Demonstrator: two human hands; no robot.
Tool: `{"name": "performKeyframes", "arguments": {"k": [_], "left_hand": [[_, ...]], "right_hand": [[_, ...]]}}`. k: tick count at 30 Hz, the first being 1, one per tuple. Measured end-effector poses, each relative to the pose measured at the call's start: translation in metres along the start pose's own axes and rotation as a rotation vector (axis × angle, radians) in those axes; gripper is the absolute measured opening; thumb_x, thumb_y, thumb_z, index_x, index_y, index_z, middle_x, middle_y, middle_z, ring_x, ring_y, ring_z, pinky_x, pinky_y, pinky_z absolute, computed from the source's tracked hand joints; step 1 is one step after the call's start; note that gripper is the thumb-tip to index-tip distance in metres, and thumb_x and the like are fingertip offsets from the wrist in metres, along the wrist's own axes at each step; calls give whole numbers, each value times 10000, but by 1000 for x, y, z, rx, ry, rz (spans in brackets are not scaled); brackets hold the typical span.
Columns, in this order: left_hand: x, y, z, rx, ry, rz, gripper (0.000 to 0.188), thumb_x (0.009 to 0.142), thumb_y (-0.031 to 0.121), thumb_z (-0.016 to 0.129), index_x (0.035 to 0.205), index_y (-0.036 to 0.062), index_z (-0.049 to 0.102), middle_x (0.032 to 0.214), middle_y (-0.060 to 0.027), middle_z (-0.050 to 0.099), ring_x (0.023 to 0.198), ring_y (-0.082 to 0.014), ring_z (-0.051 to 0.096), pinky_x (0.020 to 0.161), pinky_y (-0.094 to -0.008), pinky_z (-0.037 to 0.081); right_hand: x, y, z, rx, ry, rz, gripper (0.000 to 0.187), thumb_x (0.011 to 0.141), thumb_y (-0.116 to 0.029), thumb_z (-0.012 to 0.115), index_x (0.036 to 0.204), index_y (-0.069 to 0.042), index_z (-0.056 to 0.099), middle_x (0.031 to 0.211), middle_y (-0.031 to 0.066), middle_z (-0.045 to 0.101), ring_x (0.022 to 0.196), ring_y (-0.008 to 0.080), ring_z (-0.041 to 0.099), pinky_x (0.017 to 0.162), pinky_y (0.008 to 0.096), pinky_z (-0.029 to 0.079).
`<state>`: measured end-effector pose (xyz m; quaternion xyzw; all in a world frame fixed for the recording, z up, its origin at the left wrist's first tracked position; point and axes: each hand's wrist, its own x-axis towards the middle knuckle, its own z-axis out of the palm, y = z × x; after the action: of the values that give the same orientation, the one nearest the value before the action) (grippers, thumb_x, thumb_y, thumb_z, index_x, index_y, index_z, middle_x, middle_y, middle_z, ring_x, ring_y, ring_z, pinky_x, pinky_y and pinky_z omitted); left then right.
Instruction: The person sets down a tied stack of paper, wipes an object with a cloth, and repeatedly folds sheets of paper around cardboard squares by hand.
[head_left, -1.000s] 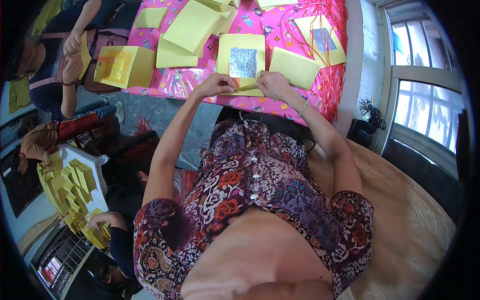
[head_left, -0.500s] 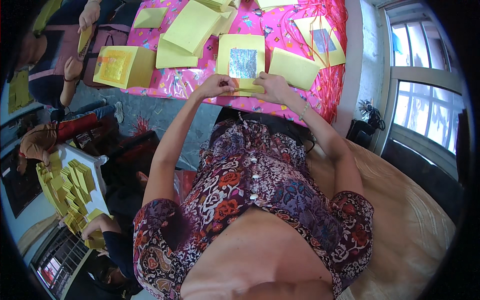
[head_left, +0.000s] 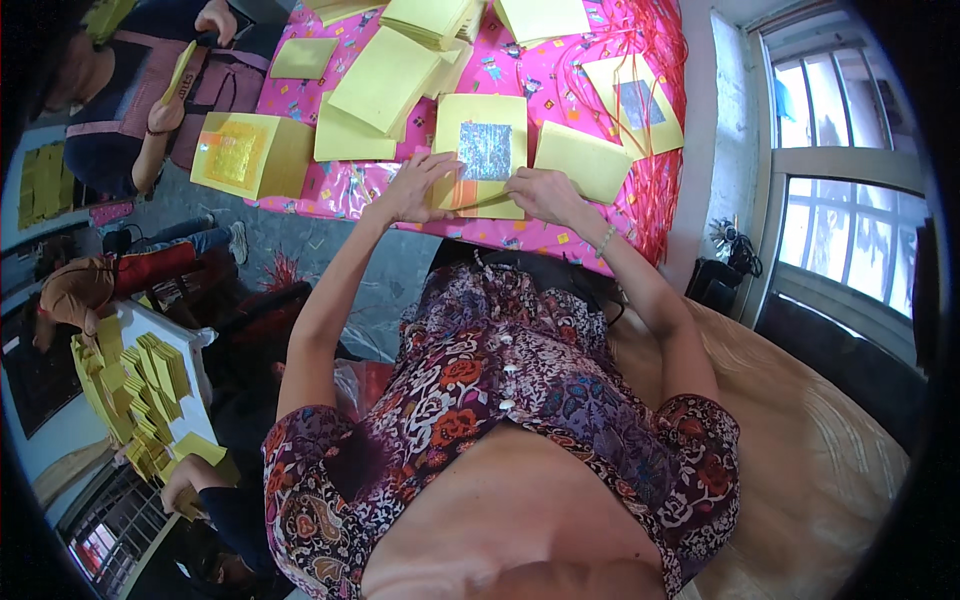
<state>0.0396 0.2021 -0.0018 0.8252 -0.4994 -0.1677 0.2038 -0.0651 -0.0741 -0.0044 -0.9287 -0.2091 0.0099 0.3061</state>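
In front of me on the table lies a yellow paper sheet (head_left: pixel 480 112) with a silver foil square (head_left: pixel 486 152) in its middle and an orange patch near its lower left part. Along its left side rests my left hand (head_left: pixel 415 188), fingers stretched and apart over the paper, thumb near the lower edge. My right hand (head_left: pixel 545 195) has its fingers curled at the sheet's right edge, pinching it. Just beyond that hand, a plain yellow paper stack (head_left: pixel 583 162) lies tilted. Whatever sits under my fingertips is hidden.
A pink patterned cover (head_left: pixel 345 188) spans the table. Yellow paper stacks (head_left: pixel 385 80), a thick block with gold foil (head_left: pixel 228 150) and red strings (head_left: pixel 662 190) surround the sheet. At left, a co-worker's hand (head_left: pixel 167 112) holds yellow paper; farther down, a white table (head_left: pixel 198 385) bears more bundles.
My left hand has gone from a pinch at the near edge to spread fingers on the left side. The near edge, folded up before, now lies flatter. The view has shifted slightly.
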Motion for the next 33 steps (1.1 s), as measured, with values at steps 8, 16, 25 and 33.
{"name": "performKeyframes", "arguments": {"k": [8, 16, 25, 33], "left_hand": [[2, -6, -8, 47, 2, 10, 818, 637, 352, 806, 1332, 123, 440, 1350, -124, 435, 1188, -348, 396, 1009, -434, 355], [26, -16, 3, -175, 331, -104, 443, 808, 206, 690, 1191, 47, 534, 1040, -133, 627, 978, -271, 565, 865, -367, 458], [48, -13, 16, -450, 577, -369, 362, 829, 347, 664, 996, 39, 569, 754, -142, 662, 658, -318, 649, 589, -383, 500], [49, 2, 26, -204, 540, -608, 325, 819, 358, 682, 904, 63, 575, 627, -86, 582, 525, -195, 560, 506, -337, 430]], "right_hand": [[1, 8, -11, 159, 25, 56, 181, 855, -233, 569, 957, -101, 641, 845, 82, 626, 732, 293, 627, 659, 401, 509], [7, 2, -24, 160, 261, 52, 243, 836, -233, 631, 1000, -54, 617, 816, 112, 600, 745, 290, 633, 695, 375, 522], [22, 20, 3, 241, 453, 419, 259, 826, -221, 669, 791, 11, 558, 720, 131, 535, 587, 248, 542, 560, 357, 458], [25, 16, 9, 277, 478, 555, 239, 826, -198, 668, 768, -3, 544, 720, 125, 541, 644, 270, 563, 591, 377, 457]]}}
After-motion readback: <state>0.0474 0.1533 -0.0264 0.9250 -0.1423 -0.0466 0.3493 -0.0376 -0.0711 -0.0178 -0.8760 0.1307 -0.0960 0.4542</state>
